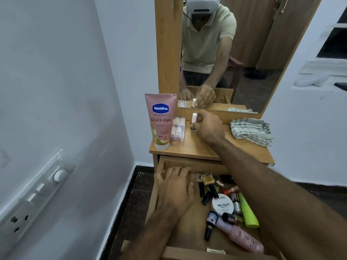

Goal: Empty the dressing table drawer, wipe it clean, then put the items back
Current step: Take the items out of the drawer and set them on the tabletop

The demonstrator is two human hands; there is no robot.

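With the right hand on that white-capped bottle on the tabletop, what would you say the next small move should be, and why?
Probably let go of the white-capped bottle: it already stands upright on the tabletop beside the Vaseline tube. Then the right hand could return to the drawer, where many items remain and the left hand is already reaching.

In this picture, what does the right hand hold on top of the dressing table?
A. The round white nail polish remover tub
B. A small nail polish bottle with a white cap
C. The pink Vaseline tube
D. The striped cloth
B: the right hand pinches the nail polish bottle standing on the dressing table top, while the Vaseline tube and the striped cloth stand apart, untouched.
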